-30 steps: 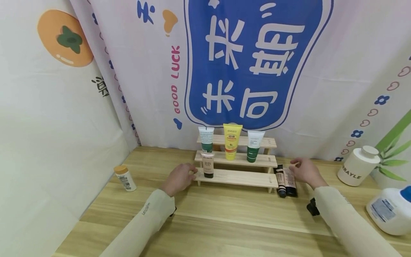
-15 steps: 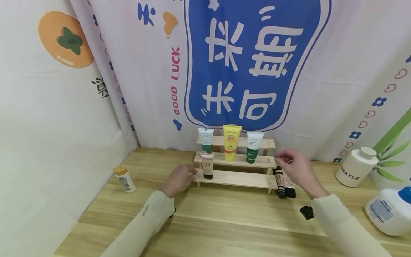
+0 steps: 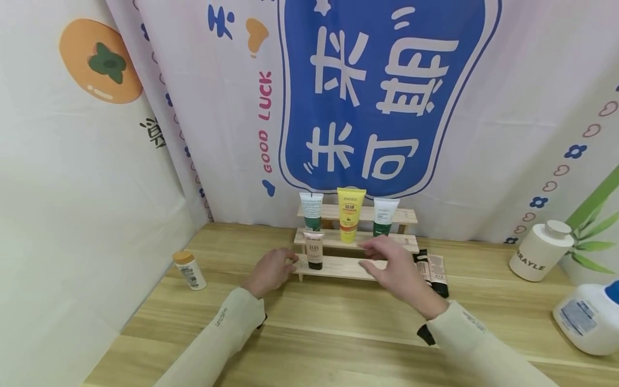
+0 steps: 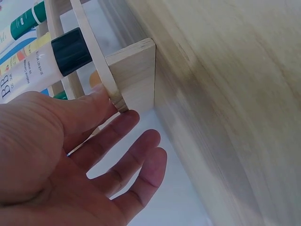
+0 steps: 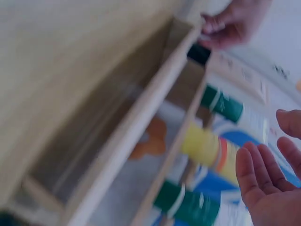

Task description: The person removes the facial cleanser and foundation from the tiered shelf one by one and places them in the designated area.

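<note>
My left hand [image 3: 271,271] pinches the left end of the lowest step of a three-step wooden display rack [image 3: 345,267]. In the left wrist view, its thumb lies over the board's edge and the other fingers spread below. A BB cream tube [image 3: 315,250] stands cap down close by on that step. My right hand [image 3: 398,271] hovers before the rack's right half, thumb and fingers apart, holding nothing. On the middle step stand a yellow tube [image 3: 349,215], a white-and-green tube [image 3: 385,215], its base hidden by the right hand, and another white-and-green tube [image 3: 311,209] behind the BB cream.
Two tubes, one black-and-beige [image 3: 423,264] and one pink-beige with a black cap [image 3: 439,277], lie right of the rack. An orange-capped bottle [image 3: 189,270] stands at left. At right are a cream jar [image 3: 540,251] and a white jug [image 3: 587,318]. A printed curtain [image 3: 232,134] hangs behind.
My right hand has moved left, from the lying tubes at the rack's right side to the front of its right half. The left hand stays at the rack's left end.
</note>
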The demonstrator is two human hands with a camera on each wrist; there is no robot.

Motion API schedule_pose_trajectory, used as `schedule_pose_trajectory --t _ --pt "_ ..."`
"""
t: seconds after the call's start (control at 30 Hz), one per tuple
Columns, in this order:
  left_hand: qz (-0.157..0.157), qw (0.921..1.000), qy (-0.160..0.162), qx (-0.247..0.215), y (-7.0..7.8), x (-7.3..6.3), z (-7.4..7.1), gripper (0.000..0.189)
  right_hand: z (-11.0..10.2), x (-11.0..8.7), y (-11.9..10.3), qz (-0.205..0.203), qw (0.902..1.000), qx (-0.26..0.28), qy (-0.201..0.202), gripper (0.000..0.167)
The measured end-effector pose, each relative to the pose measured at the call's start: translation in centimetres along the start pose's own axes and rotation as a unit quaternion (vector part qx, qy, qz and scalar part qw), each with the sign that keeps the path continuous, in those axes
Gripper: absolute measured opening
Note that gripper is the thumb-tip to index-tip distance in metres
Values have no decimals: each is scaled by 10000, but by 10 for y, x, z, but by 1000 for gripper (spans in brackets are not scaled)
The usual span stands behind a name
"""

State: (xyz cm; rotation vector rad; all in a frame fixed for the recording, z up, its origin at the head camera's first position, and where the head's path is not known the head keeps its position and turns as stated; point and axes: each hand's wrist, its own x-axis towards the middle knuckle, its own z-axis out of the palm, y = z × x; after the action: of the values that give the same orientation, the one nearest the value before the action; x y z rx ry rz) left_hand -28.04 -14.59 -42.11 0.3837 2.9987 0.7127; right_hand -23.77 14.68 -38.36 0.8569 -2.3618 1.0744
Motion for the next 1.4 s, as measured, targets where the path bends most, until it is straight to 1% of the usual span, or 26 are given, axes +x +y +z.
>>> schedule_pose_trajectory --t 0.2,0.3,0.4,0.57,0.7,0.8,0.87,1.03,1.13,1.27,1.4 --pt "-25 10000 -8 58 -1 2 2 21 33 9 -6 -129 9991 251 -324 51" --pt "-43 10000 -12 42 -1 2 2 21 45 17 -9 -155 9989 253 -351 56" --pt "-77 10000 -9 16 -2 1 3 21 56 25 -11 -137 9991 295 -282 61" --pt "-25 10000 53 45 -2 1 4 22 69 35 -14 65 9988 450 -181 65" --pt "19 9999 100 41 -2 1 5 22 77 38 -13 372 9980 479 -178 66" --pt "8 9999 94 39 -2 1 4 22 81 39 -13 514 9973 503 -108 64" --pt "34 9999 93 62 -2 1 4 22 84 39 -13 509 9973 528 15 59" --pt "129 9998 111 74 -2 0 3 21 89 41 -14 376 9963 611 470 37" --pt "119 9999 81 41 -2 0 3 22 91 41 -16 244 9948 678 722 28" --pt "66 10000 63 0 -2 0 5 23 89 37 -16 97 9930 740 910 27" --pt "64 9999 112 37 -3 1 6 23 78 33 -15 -62 9912 792 1057 29"
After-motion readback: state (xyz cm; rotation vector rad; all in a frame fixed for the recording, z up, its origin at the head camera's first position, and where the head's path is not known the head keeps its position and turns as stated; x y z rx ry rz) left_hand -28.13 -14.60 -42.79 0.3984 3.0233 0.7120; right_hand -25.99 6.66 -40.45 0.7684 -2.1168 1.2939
